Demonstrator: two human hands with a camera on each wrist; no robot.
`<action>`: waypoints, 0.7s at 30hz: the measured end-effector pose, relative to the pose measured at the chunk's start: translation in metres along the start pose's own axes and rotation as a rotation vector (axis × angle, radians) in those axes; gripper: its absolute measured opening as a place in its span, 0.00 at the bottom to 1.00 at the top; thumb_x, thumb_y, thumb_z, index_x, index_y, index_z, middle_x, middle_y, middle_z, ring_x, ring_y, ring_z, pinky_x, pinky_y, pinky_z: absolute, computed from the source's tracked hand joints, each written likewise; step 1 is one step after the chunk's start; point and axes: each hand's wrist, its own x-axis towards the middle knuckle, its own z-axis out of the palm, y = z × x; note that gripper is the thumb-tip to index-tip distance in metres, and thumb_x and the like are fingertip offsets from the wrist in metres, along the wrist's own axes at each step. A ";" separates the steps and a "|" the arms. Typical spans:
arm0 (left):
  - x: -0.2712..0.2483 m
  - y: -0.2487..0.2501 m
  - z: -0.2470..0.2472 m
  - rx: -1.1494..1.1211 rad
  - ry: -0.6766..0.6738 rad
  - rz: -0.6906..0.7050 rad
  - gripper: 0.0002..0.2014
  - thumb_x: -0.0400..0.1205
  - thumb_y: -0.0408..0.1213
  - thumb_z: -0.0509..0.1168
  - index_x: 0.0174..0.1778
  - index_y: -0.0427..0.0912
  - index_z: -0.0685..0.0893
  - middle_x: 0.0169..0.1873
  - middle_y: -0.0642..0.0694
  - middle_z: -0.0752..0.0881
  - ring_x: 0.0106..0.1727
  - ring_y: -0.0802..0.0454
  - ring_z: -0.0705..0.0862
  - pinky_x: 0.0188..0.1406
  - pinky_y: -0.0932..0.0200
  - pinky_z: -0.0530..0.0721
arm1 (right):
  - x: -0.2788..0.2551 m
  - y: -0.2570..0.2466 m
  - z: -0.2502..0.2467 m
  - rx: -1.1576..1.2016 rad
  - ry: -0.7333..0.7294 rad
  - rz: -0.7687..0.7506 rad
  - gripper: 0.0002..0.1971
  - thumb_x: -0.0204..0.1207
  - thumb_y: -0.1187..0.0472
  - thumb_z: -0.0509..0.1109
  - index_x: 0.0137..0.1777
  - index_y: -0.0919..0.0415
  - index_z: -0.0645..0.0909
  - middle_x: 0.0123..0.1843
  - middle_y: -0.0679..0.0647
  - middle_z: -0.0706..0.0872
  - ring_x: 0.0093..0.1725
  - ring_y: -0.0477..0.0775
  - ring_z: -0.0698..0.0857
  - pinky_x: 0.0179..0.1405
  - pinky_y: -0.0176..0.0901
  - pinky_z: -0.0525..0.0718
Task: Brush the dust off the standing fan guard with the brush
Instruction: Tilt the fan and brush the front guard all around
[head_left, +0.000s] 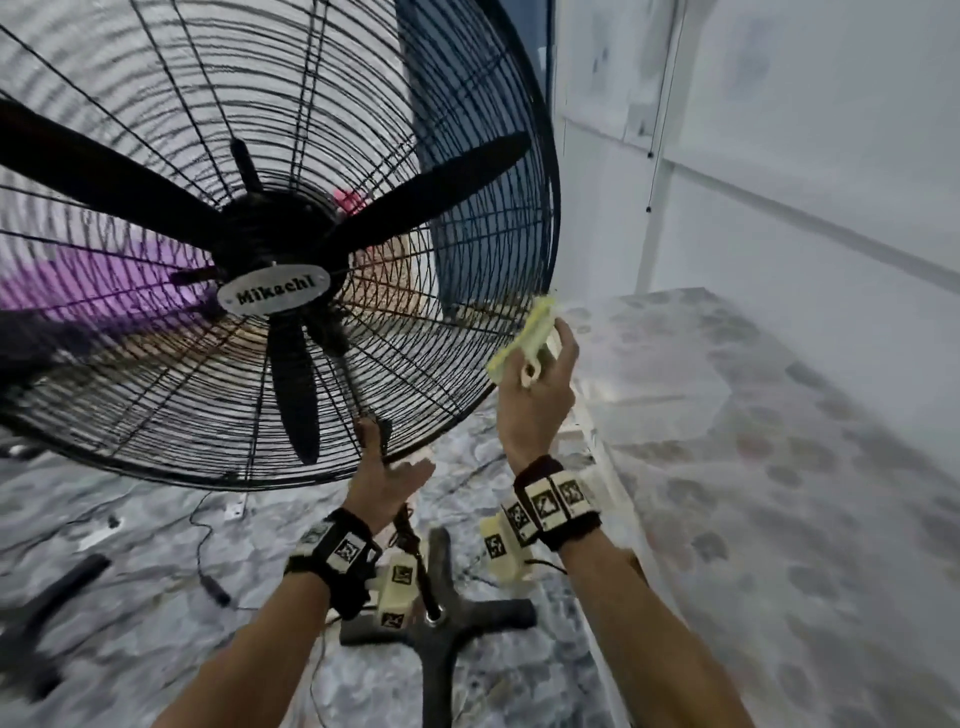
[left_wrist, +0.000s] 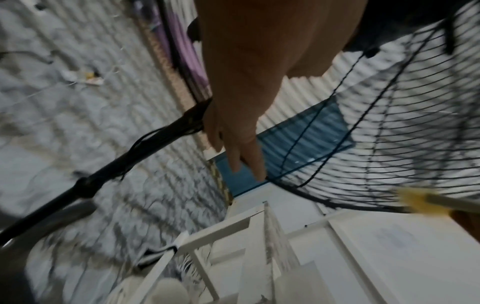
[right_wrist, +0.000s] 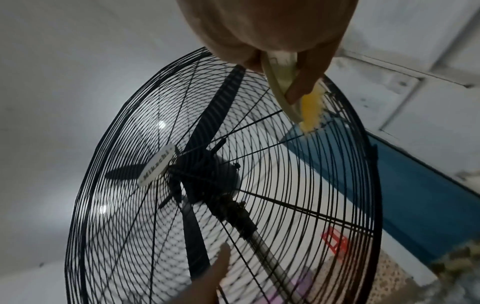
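Observation:
The black wire fan guard (head_left: 156, 364) of a large standing fan fills the upper left of the head view, with a "Mikachi" badge (head_left: 274, 290) at its hub. My right hand (head_left: 540, 395) grips a cream brush (head_left: 524, 338) with yellow bristles. The bristles lie against the guard's lower right rim, and the right wrist view shows the brush (right_wrist: 309, 107) on the outer wires of the guard (right_wrist: 130, 205). My left hand (head_left: 379, 467) reaches up to the guard's bottom edge with fingers (left_wrist: 249, 154) extended, touching the wires near the pole (left_wrist: 155, 139).
The fan's cross-shaped base (head_left: 447, 623) stands on the patterned floor between my forearms. Cables (head_left: 208, 571) and a black tube (head_left: 67, 577) lie on the floor to the left. A white wall (head_left: 779, 208) is close on the right, a blue panel (head_left: 467, 156) behind the fan.

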 end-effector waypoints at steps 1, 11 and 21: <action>-0.008 0.012 -0.002 0.128 -0.036 -0.003 0.70 0.61 0.63 0.88 0.92 0.59 0.49 0.75 0.29 0.77 0.58 0.50 0.92 0.69 0.49 0.87 | -0.002 -0.003 0.005 -0.042 -0.020 -0.078 0.26 0.86 0.57 0.69 0.83 0.55 0.69 0.62 0.51 0.88 0.42 0.35 0.89 0.36 0.35 0.91; -0.085 0.246 0.066 1.680 0.150 1.225 0.28 0.84 0.46 0.72 0.81 0.51 0.78 0.84 0.45 0.70 0.85 0.42 0.67 0.86 0.42 0.64 | -0.002 -0.026 0.029 -0.116 -0.114 -0.333 0.22 0.89 0.56 0.62 0.80 0.62 0.76 0.59 0.60 0.92 0.40 0.49 0.91 0.36 0.27 0.88; -0.059 0.380 0.075 2.648 0.511 1.362 0.47 0.78 0.76 0.54 0.92 0.65 0.45 0.93 0.48 0.40 0.91 0.27 0.41 0.80 0.11 0.51 | 0.007 -0.066 0.033 0.042 -0.185 -0.368 0.21 0.87 0.59 0.69 0.79 0.58 0.77 0.61 0.53 0.91 0.50 0.46 0.92 0.41 0.44 0.93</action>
